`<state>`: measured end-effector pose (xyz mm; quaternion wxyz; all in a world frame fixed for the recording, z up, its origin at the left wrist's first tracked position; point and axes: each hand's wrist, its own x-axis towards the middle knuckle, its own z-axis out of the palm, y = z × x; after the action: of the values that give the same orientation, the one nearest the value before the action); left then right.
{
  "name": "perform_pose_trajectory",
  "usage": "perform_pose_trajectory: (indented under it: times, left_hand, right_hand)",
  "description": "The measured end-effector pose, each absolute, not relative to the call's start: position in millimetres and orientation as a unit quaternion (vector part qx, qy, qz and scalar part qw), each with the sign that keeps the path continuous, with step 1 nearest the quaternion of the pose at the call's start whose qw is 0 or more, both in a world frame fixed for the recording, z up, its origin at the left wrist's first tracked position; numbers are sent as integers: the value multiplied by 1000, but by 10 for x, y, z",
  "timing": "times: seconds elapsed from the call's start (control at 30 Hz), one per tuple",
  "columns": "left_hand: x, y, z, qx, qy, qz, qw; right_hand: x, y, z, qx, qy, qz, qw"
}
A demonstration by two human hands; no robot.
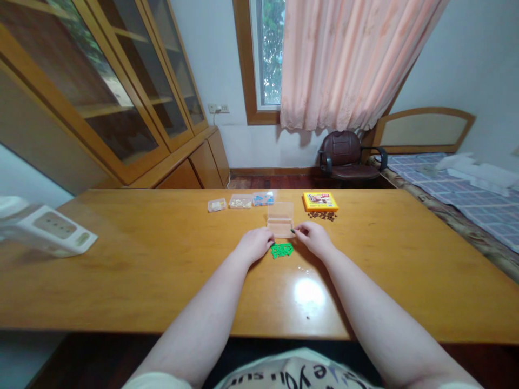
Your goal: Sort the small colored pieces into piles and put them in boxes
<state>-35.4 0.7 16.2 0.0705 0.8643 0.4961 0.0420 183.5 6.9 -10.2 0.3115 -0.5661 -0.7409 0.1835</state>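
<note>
A small clear plastic box [280, 227] stands on the wooden table with its lid [280, 210] raised at the far side. Its tray looks empty. My left hand [256, 244] is closed at the near left corner of the box, thumb beside a pile of small green pieces [281, 250]. At the box's right edge my right hand [315, 238] has its fingertips pinched together. A dark green spot shows at those fingertips; whether it is a nail or a small piece I cannot tell. The green pile lies just in front of the box.
Beyond the hands lie boxes with white pieces [240, 202], blue pieces [263, 199] and pale pieces [216, 205]. A yellow box [320, 202] lies right of them, brown pieces [322, 215] before it. A white appliance [52, 229] stands left on the table [162, 281]. A chair [344, 154] is behind.
</note>
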Motion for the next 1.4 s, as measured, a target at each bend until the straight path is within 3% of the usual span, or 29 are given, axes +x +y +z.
perform_pose_trajectory:
  times: [0.17,0.37,0.63,1.1,1.4]
  left_hand:
    - [-348,-1,189,868,490,38,73]
    - [-362,18,143,872,481,42,80]
    - [-366,28,91,869,490,37,60]
    - [-377,13,107,882,466,41,62]
    - [-351,113,120,844,501,188,43]
  right_hand:
    - [1794,71,-117,-567,-733,202,316]
    - [1738,-66,-27,-502,-820,196,192]
    - [1638,-106,-32,-518,-836,145,108]
    - [1635,-78,-71,-530,-813,185,155]
    - [1642,-64,-81,-535,-800,187,198]
